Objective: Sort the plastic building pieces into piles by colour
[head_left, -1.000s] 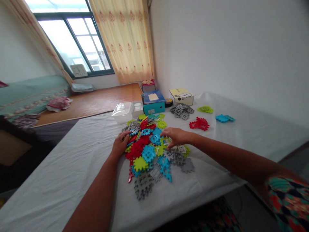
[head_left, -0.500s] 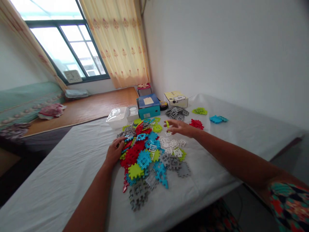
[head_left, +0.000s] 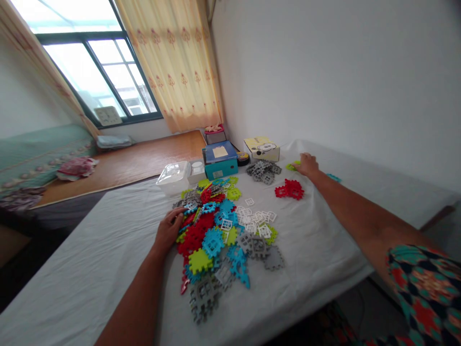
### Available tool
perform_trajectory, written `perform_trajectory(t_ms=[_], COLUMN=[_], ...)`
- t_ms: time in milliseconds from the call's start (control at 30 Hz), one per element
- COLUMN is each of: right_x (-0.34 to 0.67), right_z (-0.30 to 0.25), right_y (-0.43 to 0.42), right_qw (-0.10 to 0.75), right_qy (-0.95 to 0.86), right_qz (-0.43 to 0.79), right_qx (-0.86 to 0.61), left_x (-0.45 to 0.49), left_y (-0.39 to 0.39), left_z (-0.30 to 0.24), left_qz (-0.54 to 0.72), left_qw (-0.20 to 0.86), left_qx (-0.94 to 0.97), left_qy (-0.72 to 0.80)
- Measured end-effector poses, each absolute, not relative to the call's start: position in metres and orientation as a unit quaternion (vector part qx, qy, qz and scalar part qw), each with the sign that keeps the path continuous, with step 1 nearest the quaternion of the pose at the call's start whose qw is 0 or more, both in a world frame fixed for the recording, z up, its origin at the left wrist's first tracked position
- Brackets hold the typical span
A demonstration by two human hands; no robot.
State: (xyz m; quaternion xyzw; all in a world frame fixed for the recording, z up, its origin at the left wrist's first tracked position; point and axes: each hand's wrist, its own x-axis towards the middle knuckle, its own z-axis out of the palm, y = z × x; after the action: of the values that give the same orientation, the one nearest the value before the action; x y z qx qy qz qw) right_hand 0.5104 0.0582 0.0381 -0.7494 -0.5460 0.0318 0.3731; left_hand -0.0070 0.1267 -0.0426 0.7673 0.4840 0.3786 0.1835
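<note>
A mixed pile of flat interlocking plastic pieces (head_left: 212,235) in red, blue, green and grey lies on the white-covered table (head_left: 90,269). My left hand (head_left: 168,231) rests on the pile's left edge, fingers lying loosely on the pieces. My right hand (head_left: 308,165) is stretched far across the table to a small heap of green pieces (head_left: 291,167), its fingertips closed on a green piece there. Beside it are sorted heaps: grey (head_left: 262,171), red (head_left: 290,189) and blue (head_left: 334,178), the blue one mostly hidden by my arm. Small white pieces (head_left: 254,217) lie scattered.
At the table's far end stand a teal box (head_left: 220,162), a yellow cartoon box (head_left: 262,148) and a clear plastic container (head_left: 175,175). The wall runs along the right, and the table's right corner (head_left: 446,209) drops off. A bed and window are at left.
My right hand lifted a green piece out of the mixed pile and carried it away to the right, reaching the green heap. My left hand stayed on the pile.
</note>
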Motion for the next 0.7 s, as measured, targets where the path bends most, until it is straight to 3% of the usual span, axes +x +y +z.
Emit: perform_trajectory(t_ms=[167,300,367,500,700], right_x=[0.469,0.430,0.413,0.390,0.379], right_z=[0.035,0.025,0.019,0.006,-0.010], right_y=[0.037,-0.001,-0.018,-0.032,-0.023], right_qw=[0.263,0.117,0.083,0.125,0.209], right_qy=[-0.690,-0.813,-0.836,-0.829,-0.809], right_qz=[0.166,0.312,0.309,0.228,0.255], right_qx=[-0.653,-0.477,-0.446,-0.495,-0.487], left_x=[-0.004,-0.003,-0.003,-0.003,-0.004], left_y=[0.124,0.122,0.122,0.123,0.125], left_z=[-0.040,-0.039,-0.040,-0.041,-0.043], left_qz=[0.381,0.383,0.384,0.384,0.386], left_qw=[0.191,0.189,0.187,0.185,0.179], left_qx=[0.763,0.762,0.763,0.766,0.766], left_qy=[0.486,0.487,0.486,0.481,0.482])
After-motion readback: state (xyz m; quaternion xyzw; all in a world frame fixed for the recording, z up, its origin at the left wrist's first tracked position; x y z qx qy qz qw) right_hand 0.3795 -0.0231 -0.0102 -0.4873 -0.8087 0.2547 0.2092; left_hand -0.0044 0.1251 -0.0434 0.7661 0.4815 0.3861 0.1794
